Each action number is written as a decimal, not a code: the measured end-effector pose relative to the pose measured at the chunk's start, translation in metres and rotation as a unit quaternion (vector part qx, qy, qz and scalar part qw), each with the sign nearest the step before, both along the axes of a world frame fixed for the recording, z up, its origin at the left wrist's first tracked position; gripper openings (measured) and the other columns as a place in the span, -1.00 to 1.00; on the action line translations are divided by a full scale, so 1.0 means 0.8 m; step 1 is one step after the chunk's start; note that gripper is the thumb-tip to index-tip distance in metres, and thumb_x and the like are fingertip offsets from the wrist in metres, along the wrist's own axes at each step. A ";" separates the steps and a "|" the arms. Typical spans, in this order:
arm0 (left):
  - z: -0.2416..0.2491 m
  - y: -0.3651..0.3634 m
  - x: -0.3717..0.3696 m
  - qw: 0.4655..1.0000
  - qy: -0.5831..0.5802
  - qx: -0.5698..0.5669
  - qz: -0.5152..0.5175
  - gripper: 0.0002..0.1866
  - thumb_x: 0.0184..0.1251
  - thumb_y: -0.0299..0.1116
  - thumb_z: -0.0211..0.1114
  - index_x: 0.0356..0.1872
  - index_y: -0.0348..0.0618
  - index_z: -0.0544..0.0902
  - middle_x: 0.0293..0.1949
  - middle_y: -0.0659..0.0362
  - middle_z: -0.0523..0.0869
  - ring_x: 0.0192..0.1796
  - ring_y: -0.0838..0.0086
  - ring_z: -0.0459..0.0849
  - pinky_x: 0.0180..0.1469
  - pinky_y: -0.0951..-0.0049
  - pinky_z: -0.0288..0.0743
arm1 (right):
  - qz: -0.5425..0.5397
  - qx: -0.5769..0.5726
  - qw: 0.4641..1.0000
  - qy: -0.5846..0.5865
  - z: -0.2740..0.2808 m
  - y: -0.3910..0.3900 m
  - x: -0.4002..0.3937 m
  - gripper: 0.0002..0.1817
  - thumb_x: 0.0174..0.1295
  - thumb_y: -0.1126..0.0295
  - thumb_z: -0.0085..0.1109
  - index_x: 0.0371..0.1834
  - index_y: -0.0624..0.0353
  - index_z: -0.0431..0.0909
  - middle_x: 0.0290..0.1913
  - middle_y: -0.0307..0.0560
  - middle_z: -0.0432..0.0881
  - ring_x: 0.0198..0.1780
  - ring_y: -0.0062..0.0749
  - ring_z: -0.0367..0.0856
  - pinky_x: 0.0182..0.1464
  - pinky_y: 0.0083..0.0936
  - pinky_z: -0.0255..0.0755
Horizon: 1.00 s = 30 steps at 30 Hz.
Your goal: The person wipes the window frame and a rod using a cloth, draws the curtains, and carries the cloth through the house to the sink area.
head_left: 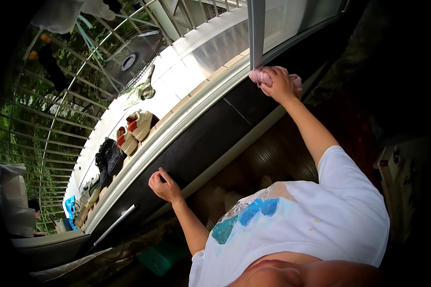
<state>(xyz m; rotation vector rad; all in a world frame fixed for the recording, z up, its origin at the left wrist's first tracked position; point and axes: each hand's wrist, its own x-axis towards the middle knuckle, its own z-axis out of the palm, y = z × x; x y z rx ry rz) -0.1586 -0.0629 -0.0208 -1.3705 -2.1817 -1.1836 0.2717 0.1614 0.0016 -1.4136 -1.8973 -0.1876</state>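
My right hand [280, 86] is closed around a crumpled pink cloth [259, 77]. It presses the cloth onto the dark window sill [196, 136], at the foot of the grey sliding window frame [255, 36]. Part of the cloth is hidden under my fingers. Lower down, my left hand [165, 185] hovers over or rests on the near part of the sill; contact is hard to make out. Its fingers are loosely bent, with a gap by the thumb, and nothing shows in them.
Beyond the white window track [170, 117] stand cream shoes [140, 125], dark shoes [109, 157] and a green-and-white cloth [142, 90]. A round fan grille [129, 62] leans by the metal railing [57, 112]. A white rod [115, 225] lies at the sill's left end.
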 end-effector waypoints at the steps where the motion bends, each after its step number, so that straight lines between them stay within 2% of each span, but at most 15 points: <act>1: 0.000 0.003 0.003 1.000 0.001 0.000 -0.005 -0.74 0.38 -0.27 0.26 -0.47 -0.21 0.63 -0.30 0.10 0.66 -0.12 0.22 0.57 -0.05 0.24 0.44 | -0.020 -0.008 1.000 -0.011 -0.009 0.006 0.000 -0.49 -0.08 0.19 0.40 0.02 -0.07 0.56 0.03 -0.07 0.58 0.11 -0.04 0.48 0.13 -0.18 0.41; 3: 0.004 0.000 0.009 0.998 0.046 -0.035 0.016 -0.73 0.36 -0.26 0.29 -0.49 -0.21 0.63 -0.31 0.10 0.66 -0.15 0.21 0.58 -0.08 0.22 0.46 | -0.056 -0.022 0.998 -0.007 -0.003 -0.008 -0.019 -0.48 -0.08 0.19 0.41 0.03 -0.07 0.55 0.02 -0.07 0.57 0.11 -0.03 0.47 0.13 -0.17 0.42; 5: 0.003 -0.001 0.008 0.998 0.039 -0.038 0.010 -0.70 0.37 -0.24 0.27 -0.50 -0.23 0.62 -0.33 0.09 0.66 -0.15 0.21 0.57 -0.07 0.22 0.45 | -0.092 -0.038 0.995 -0.010 -0.003 -0.029 -0.045 -0.45 -0.09 0.19 0.42 0.06 -0.08 0.54 0.05 -0.06 0.53 0.10 -0.02 0.45 0.10 -0.17 0.43; 6: 0.002 -0.001 0.008 0.999 0.030 -0.038 0.010 -0.68 0.38 -0.22 0.26 -0.51 -0.24 0.61 -0.34 0.09 0.66 -0.15 0.21 0.57 -0.06 0.23 0.43 | -0.072 -0.074 0.995 -0.016 -0.004 -0.044 -0.058 -0.43 -0.11 0.20 0.43 0.07 -0.08 0.54 0.06 -0.08 0.50 0.09 -0.04 0.44 0.09 -0.18 0.43; 8: 0.008 -0.002 0.012 0.999 0.036 -0.034 -0.018 -0.68 0.38 -0.24 0.27 -0.51 -0.25 0.61 -0.35 0.09 0.66 -0.16 0.21 0.57 -0.08 0.24 0.44 | -0.017 -0.073 0.997 -0.003 0.011 -0.086 -0.093 -0.44 -0.13 0.22 0.43 0.05 -0.07 0.57 -0.01 -0.13 0.49 0.06 -0.12 0.44 0.03 -0.21 0.45; 10: 0.007 -0.002 0.012 0.998 0.048 -0.017 -0.024 -0.76 0.33 -0.34 0.30 -0.51 -0.25 0.61 -0.37 0.11 0.65 -0.19 0.21 0.57 -0.14 0.25 0.47 | 0.064 -0.131 0.989 0.023 0.010 -0.126 -0.125 -0.41 -0.14 0.27 0.41 0.09 -0.05 0.56 0.02 -0.14 0.49 0.07 -0.14 0.45 0.03 -0.23 0.46; 12: 0.011 -0.002 0.014 0.998 0.046 -0.022 -0.040 -0.76 0.34 -0.35 0.29 -0.51 -0.25 0.61 -0.37 0.11 0.64 -0.20 0.21 0.57 -0.15 0.25 0.47 | 0.119 -0.092 0.988 0.024 0.005 -0.164 -0.154 -0.42 -0.19 0.26 0.45 0.04 -0.07 0.58 0.12 -0.18 0.49 0.16 -0.18 0.44 0.08 -0.24 0.46; 14: 0.009 -0.002 0.011 0.997 0.059 -0.037 -0.034 -0.77 0.35 -0.37 0.28 -0.50 -0.25 0.61 -0.37 0.11 0.64 -0.20 0.22 0.57 -0.15 0.25 0.46 | 0.169 -0.082 0.982 0.021 0.009 -0.176 -0.161 -0.40 -0.24 0.21 0.48 0.02 -0.07 0.59 0.09 -0.21 0.51 0.11 -0.21 0.46 0.03 -0.24 0.48; 22: 0.011 -0.008 0.004 0.991 0.016 -0.042 -0.124 -0.82 0.34 -0.45 0.27 -0.49 -0.24 0.60 -0.37 0.09 0.62 -0.22 0.22 0.55 -0.19 0.26 0.43 | 0.141 -0.114 0.982 0.044 0.011 -0.141 -0.151 -0.37 -0.31 0.20 0.51 -0.01 -0.05 0.60 0.03 -0.19 0.58 0.06 -0.22 0.50 0.02 -0.32 0.48; 24: 0.013 -0.008 0.003 0.989 0.007 -0.030 -0.141 -0.83 0.33 -0.46 0.27 -0.49 -0.24 0.60 -0.37 0.10 0.61 -0.22 0.22 0.54 -0.19 0.27 0.42 | 0.101 -0.061 0.993 0.027 0.012 -0.126 -0.139 -0.45 -0.23 0.17 0.45 -0.04 -0.05 0.61 0.02 -0.20 0.57 0.06 -0.13 0.48 0.05 -0.26 0.48; 28: 0.015 -0.008 0.002 0.986 0.008 -0.022 -0.167 -0.83 0.32 -0.49 0.25 -0.50 -0.25 0.58 -0.39 0.11 0.58 -0.21 0.23 0.53 -0.17 0.27 0.41 | -0.056 -0.082 0.992 0.074 0.004 -0.084 -0.073 -0.46 -0.21 0.11 0.43 -0.03 -0.12 0.62 0.05 -0.18 0.58 0.15 -0.10 0.45 0.18 -0.22 0.40; 30: 0.017 -0.011 0.002 0.983 0.012 -0.040 -0.181 -0.83 0.32 -0.50 0.24 -0.50 -0.25 0.58 -0.38 0.11 0.58 -0.20 0.23 0.52 -0.17 0.27 0.41 | -0.092 -0.082 0.992 0.034 -0.009 -0.060 -0.038 -0.46 -0.15 0.10 0.41 0.00 -0.11 0.61 0.08 -0.18 0.58 0.18 -0.09 0.44 0.21 -0.20 0.37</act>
